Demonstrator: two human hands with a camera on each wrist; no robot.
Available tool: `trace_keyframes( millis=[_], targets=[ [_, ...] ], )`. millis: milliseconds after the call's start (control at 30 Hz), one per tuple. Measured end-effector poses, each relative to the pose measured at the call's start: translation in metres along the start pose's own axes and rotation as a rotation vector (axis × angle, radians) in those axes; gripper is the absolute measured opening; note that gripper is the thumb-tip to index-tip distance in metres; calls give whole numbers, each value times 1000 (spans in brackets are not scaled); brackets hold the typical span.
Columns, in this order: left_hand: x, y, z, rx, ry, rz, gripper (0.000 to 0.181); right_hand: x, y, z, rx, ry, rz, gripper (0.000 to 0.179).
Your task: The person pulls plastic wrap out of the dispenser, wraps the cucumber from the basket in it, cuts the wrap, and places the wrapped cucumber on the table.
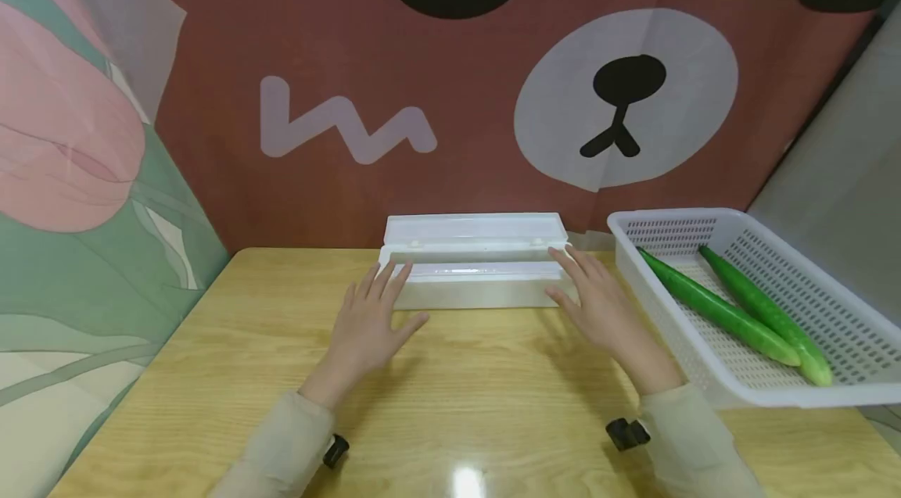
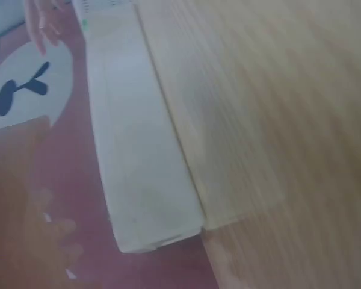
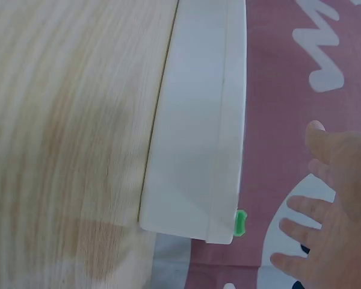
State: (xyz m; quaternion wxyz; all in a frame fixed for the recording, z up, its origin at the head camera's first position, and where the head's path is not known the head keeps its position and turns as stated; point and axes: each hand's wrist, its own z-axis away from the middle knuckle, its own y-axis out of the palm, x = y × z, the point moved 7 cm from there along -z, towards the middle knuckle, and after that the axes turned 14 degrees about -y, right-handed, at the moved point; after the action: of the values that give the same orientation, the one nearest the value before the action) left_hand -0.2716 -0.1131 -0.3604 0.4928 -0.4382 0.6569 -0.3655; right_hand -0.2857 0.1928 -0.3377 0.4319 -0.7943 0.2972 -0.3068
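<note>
A long white box [image 1: 486,295], its hinged lid [image 1: 475,228] raised at the back, lies near the far edge of the table; it looks like a cling film dispenser. Inside it shows a pale, shiny strip. By its left end is my left hand [image 1: 369,322], fingers spread and holding nothing. My right hand [image 1: 594,299] is likewise spread and bare by the right end. In the right wrist view a gap separates the right hand [image 3: 337,205] from the box [image 3: 189,132], and a small green piece [image 3: 240,223] sticks out from its edge. The left wrist view is blurred.
A white perforated basket [image 1: 676,357] stands at the right of the wooden table [image 1: 486,396]. Two cucumbers [image 1: 718,310] lie in it side by side. A printed cloth [image 1: 338,193] with a bear face hangs directly behind the table.
</note>
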Motion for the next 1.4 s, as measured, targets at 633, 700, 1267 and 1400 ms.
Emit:
trace_keyframes(
  millis=[633, 700, 1267, 1400],
  targets=[
    [32, 4, -47, 18, -2, 218, 59, -52, 11, -18, -157, 174, -198, 38],
    [34, 5, -50, 24, -9, 230, 56, -53, 12, -20, -150, 165, -181, 36],
    [37, 10, -64, -6, -1, 233, 21, -69, 22, -19, -74, 105, -103, 24],
    [40, 8, -65, -13, -14, 227, 19, -68, 22, -22, -85, 77, -84, 24]
  ],
)
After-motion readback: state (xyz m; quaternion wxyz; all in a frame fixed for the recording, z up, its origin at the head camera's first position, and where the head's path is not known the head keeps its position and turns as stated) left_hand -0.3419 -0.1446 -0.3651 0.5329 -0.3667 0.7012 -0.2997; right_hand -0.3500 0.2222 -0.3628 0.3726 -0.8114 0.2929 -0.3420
